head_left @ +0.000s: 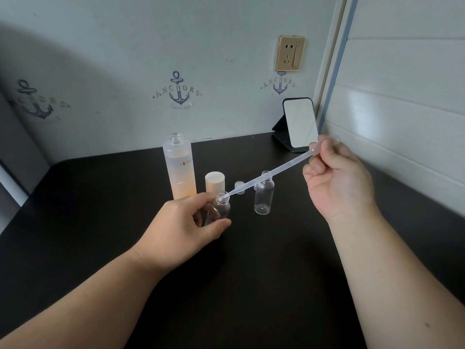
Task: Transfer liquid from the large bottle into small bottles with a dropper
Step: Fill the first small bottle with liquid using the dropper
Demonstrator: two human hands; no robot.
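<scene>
The right hand (337, 177) pinches the bulb of the soft, translucent dropper (271, 172), its tip at the mouth of a clear small bottle (219, 210) tilted in the left hand (186, 222) grip mid-bench. That bottle looks nearly empty; the second small bottle (263, 197) stands empty. The frosted large bottle (180, 167) stands uncapped toward the back edge, about half full.

table (75, 222): matt black | small bottle (263, 197): clear glossy plastic | dropper (271, 173): translucent plastic

The left hand (183, 225) hides the held small bottle's (218, 210) base.
</scene>
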